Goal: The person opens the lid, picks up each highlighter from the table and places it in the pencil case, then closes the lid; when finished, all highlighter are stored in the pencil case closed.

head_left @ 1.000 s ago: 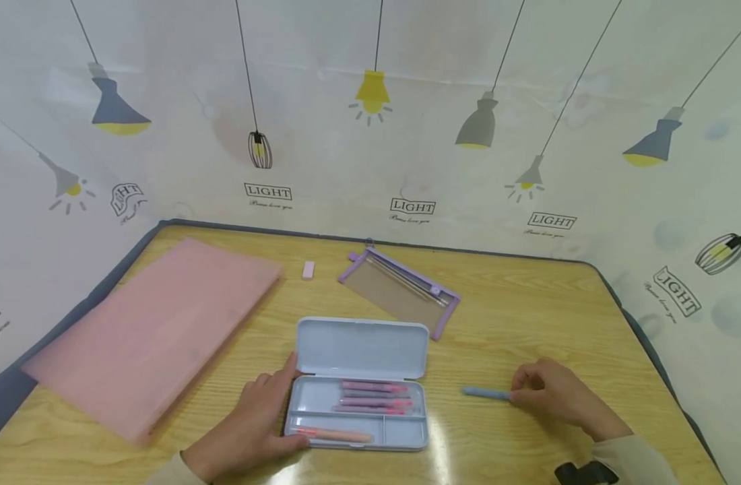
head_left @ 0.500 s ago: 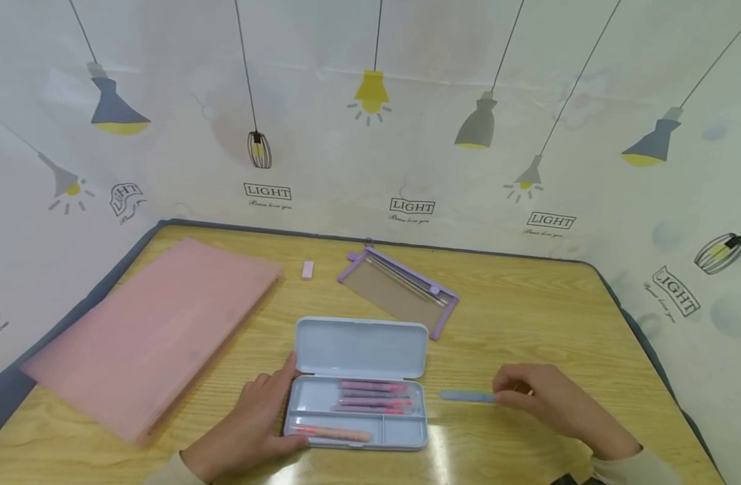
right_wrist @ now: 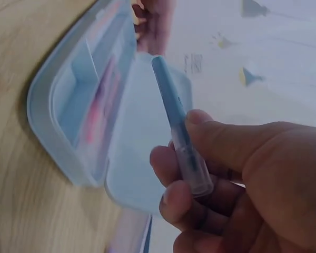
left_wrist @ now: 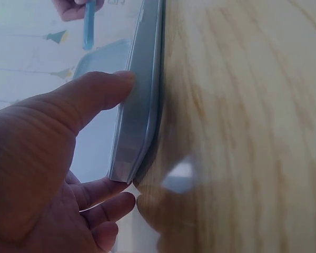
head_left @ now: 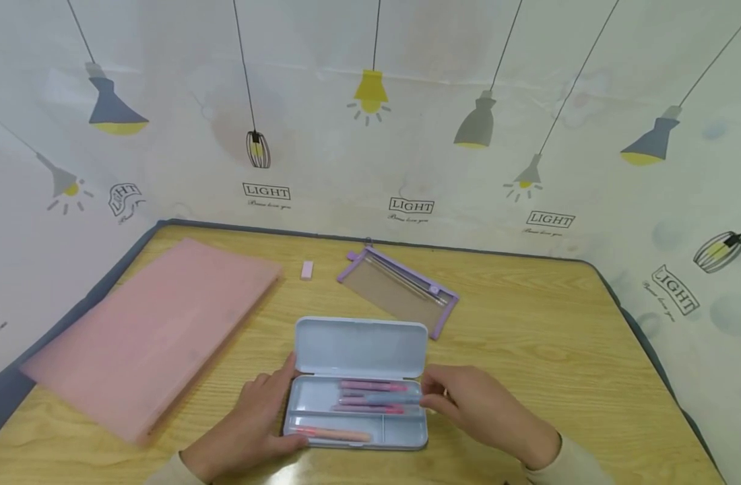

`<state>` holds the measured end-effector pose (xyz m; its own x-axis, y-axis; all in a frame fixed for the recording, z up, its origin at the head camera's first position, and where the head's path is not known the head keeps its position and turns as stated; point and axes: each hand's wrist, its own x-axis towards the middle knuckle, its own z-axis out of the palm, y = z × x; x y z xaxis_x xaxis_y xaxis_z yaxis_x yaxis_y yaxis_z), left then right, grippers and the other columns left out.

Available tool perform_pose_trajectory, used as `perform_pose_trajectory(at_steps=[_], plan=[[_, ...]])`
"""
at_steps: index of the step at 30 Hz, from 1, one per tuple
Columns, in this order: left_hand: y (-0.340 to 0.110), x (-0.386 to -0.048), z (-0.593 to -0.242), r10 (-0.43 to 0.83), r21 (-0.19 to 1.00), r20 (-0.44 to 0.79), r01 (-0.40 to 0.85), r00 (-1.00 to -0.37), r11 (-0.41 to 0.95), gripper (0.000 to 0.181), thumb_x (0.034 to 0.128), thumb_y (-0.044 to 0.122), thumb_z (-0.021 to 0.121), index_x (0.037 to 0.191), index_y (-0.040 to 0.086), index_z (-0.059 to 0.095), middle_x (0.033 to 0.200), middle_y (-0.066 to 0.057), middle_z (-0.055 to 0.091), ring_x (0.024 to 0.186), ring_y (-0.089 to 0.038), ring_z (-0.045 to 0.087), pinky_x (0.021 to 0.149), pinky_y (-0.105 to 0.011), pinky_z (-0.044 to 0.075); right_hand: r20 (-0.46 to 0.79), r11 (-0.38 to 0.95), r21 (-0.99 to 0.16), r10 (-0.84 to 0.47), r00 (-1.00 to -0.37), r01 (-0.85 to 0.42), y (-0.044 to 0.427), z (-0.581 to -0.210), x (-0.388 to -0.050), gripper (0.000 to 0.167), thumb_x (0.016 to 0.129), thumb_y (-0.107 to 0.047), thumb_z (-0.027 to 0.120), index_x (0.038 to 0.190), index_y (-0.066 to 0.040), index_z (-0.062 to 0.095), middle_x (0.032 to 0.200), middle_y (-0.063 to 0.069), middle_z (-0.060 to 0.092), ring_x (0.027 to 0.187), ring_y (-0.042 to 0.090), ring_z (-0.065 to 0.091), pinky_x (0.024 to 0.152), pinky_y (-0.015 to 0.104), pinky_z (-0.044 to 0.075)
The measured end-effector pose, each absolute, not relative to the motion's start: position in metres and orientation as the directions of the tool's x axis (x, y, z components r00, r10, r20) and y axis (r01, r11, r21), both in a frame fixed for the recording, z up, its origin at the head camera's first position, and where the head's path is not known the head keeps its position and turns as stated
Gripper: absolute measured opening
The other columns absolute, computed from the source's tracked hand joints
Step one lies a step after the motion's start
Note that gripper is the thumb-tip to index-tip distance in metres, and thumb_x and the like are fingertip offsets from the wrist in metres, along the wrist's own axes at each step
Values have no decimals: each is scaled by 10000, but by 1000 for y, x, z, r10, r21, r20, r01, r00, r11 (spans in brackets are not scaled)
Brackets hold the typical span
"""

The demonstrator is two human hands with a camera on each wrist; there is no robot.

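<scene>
A light blue pencil case (head_left: 361, 349) lies with its lid raised on the table. My left hand (head_left: 249, 421) grips its left end, the thumb on the front wall and fingers around the back corner, as the left wrist view shows. My right hand (head_left: 486, 411) pinches a blue pen (right_wrist: 169, 97) with a clear cap between thumb and fingers. In the head view the pen is over the rear compartment, above several pink and purple pens (head_left: 370, 386). A peach pen (head_left: 334, 433) lies in the front compartment, left of a small divided section.
A pink folder (head_left: 158, 330) lies at the left of the wooden table (head_left: 540, 323). Behind the pencil case are a small pink eraser (head_left: 307, 270) and a purple-edged mesh zip pouch (head_left: 395, 286). A patterned wall covering borders the table's back.
My right hand has carried the blue pen left, from the table beside the pencil case to over its rear compartment. The left hand has stayed on the case.
</scene>
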<state>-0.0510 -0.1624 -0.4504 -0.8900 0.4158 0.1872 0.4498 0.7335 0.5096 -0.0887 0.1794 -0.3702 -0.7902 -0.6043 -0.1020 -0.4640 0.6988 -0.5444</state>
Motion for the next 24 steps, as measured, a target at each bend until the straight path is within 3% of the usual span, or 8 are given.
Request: perform_pose_trajectory(at_steps=[9,17,24], plan=[[-164,-51,-449,413,538,151,426,-898,727,1153,735,534,793,1545,-9,177,1230,-6,592,961,-113,433,841,-345,348,-65,645,-470,-706,-706,-602,135,-390,-92,148,922,-244,674,820,-192,581,695,-156,484,610,-22,405,580,182,395],[-164,-53,-450,420,536,145,428,-896,728,1149,751,541,778,1544,-21,166,1194,0,605,943,-114,432,839,-360,351,-22,603,-427,-752,-658,-674,110,-405,-91,132,899,-230,702,827,-181,602,721,-140,539,635,-29,424,602,171,399],[-165,-54,-450,425,543,120,418,-897,728,1162,755,547,774,1552,-23,147,1257,-56,602,969,-155,445,864,-425,363,26,594,-313,-774,-632,-741,101,-413,-83,63,901,-230,687,948,-202,656,974,-98,644,852,29,599,786,253,509]])
